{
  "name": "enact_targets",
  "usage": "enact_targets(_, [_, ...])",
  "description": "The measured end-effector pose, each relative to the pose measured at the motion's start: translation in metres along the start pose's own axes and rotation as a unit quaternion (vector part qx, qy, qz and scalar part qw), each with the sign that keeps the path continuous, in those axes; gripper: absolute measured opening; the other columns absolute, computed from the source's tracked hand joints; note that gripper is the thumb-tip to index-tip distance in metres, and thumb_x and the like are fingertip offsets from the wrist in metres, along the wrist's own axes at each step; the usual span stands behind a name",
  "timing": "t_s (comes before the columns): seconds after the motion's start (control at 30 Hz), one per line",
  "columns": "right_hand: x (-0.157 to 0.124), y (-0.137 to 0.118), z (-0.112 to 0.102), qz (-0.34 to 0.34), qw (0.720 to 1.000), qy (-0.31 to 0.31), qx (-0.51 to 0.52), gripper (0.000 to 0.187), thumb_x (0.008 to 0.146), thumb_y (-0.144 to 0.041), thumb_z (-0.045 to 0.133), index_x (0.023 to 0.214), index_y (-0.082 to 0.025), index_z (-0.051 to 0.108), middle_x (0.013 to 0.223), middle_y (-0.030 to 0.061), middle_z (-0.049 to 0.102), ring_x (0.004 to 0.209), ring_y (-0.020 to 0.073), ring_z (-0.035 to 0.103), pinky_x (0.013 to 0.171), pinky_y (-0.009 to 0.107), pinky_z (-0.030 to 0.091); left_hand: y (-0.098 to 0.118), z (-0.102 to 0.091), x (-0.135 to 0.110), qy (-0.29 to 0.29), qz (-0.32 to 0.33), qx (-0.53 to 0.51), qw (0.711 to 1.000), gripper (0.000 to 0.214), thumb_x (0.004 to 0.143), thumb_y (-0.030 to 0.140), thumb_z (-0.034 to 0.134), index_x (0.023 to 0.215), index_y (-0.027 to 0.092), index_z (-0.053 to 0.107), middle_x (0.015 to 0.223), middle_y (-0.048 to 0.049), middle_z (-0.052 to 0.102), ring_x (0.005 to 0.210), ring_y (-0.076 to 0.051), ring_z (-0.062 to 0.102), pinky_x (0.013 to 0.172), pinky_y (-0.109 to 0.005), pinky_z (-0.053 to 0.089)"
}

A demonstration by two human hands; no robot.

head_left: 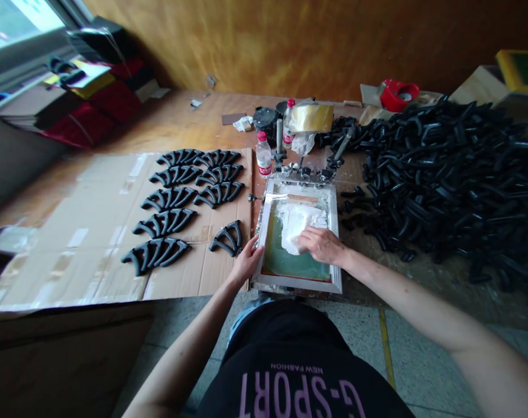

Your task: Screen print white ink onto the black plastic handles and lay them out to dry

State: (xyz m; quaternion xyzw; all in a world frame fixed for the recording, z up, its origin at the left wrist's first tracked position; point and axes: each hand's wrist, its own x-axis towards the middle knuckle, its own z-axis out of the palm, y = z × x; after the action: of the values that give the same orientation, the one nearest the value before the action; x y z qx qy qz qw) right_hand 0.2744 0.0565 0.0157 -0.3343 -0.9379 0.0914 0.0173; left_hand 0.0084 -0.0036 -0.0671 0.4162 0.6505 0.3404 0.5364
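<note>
A framed printing screen (pixel 333 200) lies in front of me with white ink (pixel 299 220) spread over its green mesh. My right hand (pixel 321 245) is closed on a tool pressed into the ink; the tool itself is mostly hidden under my fingers. My left hand (pixel 247 260) grips the screen frame's left edge. Just left of it lies a single black curved plastic part (pixel 227 238) on the cardboard sheet (pixel 93 232).
Several black parts (pixel 180 197) lie in rows on the cardboard. A big heap of the same parts (pixel 451 180) fills the right side. Two small bottles (pixel 264 154), a dark jar (pixel 266 121) and a red tape dispenser (pixel 398 94) stand behind the screen.
</note>
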Motion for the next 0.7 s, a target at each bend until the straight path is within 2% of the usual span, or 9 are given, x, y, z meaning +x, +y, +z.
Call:
enact_targets(0.07, [-0.006,0.001,-0.005,-0.032,0.999,-0.011,0.016,0.019,0.084,-0.007,0.051,0.084,-0.020,0.065,0.087,0.0042,0.066,0.085,0.0188,0.056,0.070,0.028,0.039,0.001,0.000,-0.001,0.001,-0.002,-0.005,1.000,0.063,0.077,0.044,0.067,0.135,0.021,0.055,0.081,-0.0019,0.070,0.073,-0.018,0.065,0.064,-0.026,0.051])
enact_targets(0.2, [-0.003,-0.001,0.004,0.030,0.998,0.056,0.003,0.020,0.086,-0.008,0.050,0.090,-0.019,0.067,0.088,0.0062,0.066,0.088,0.0205,0.055,0.071,0.029,0.040,0.007,0.001,-0.005,0.005,-0.011,-0.025,1.000,0.064,0.076,0.045,0.069,0.133,0.020,0.056,0.080,-0.0023,0.071,0.070,-0.018,0.065,0.062,-0.027,0.051])
enact_targets(0.27, [-0.007,-0.007,0.015,0.024,0.997,0.078,-0.005,0.024,0.087,-0.008,0.047,0.095,-0.017,0.068,0.091,0.0085,0.066,0.090,0.0214,0.055,0.071,0.030,0.040,0.010,0.001,-0.007,0.003,-0.015,-0.032,0.999,0.065,0.075,0.046,0.069,0.133,0.020,0.056,0.079,-0.0023,0.071,0.068,-0.018,0.065,0.060,-0.027,0.050])
enact_targets(0.33, [-0.014,-0.013,0.021,-0.002,0.998,0.069,0.004,0.021,0.088,-0.010,0.049,0.094,-0.018,0.068,0.090,0.0079,0.066,0.088,0.0210,0.056,0.071,0.030,0.042,0.012,0.002,-0.009,0.002,-0.019,-0.035,0.999,0.065,0.075,0.046,0.069,0.133,0.020,0.056,0.078,-0.0023,0.071,0.066,-0.018,0.065,0.058,-0.027,0.050])
enact_targets(0.4, [-0.013,-0.014,0.019,0.005,0.998,0.066,0.016,0.016,0.089,-0.016,0.053,0.092,-0.019,0.068,0.087,0.0059,0.066,0.086,0.0202,0.057,0.072,0.029,0.043,0.016,0.002,-0.011,0.002,-0.023,-0.037,0.999,0.065,0.075,0.046,0.068,0.134,0.020,0.055,0.077,-0.0025,0.071,0.066,-0.018,0.065,0.058,-0.027,0.050])
enact_targets(0.47, [0.000,-0.007,0.006,0.054,0.994,0.089,0.028,0.015,0.090,-0.025,0.057,0.099,-0.022,0.068,0.090,0.0042,0.066,0.087,0.0197,0.059,0.073,0.029,0.045,0.024,0.000,-0.014,-0.007,-0.020,-0.040,0.999,0.070,0.076,0.045,0.068,0.138,0.019,0.051,0.077,-0.0027,0.070,0.066,-0.018,0.065,0.058,-0.026,0.050])
enact_targets(0.53, [0.022,0.009,-0.014,0.124,0.983,0.127,0.036,0.030,0.088,-0.032,0.062,0.118,-0.026,0.064,0.098,0.0035,0.067,0.089,0.0200,0.061,0.076,0.030,0.046,0.037,-0.005,-0.020,-0.015,-0.006,-0.042,0.999,0.074,0.077,0.045,0.068,0.142,0.019,0.046,0.079,-0.0033,0.070,0.068,-0.018,0.064,0.058,-0.025,0.050])
enact_targets(0.63, [0.041,0.051,-0.050,0.223,0.955,0.191,0.035,0.059,0.082,-0.040,0.069,0.137,-0.028,0.052,0.107,0.0066,0.066,0.091,0.0229,0.061,0.080,0.035,0.047,0.068,-0.015,-0.032,-0.007,0.034,-0.047,0.998,0.065,0.081,0.054,0.063,0.136,0.021,0.053,0.082,-0.0033,0.069,0.064,-0.015,0.060,0.052,-0.022,0.046])
enact_targets(0.7, [0.034,0.088,-0.067,0.281,0.925,0.253,0.039,0.058,0.084,-0.043,0.065,0.137,-0.024,0.052,0.106,0.0088,0.065,0.091,0.0243,0.061,0.083,0.037,0.047,0.097,-0.020,-0.040,0.003,0.063,-0.056,0.996,0.059,0.086,0.063,0.051,0.125,0.021,0.062,0.076,-0.0022,0.066,0.056,-0.013,0.055,0.046,-0.022,0.041])
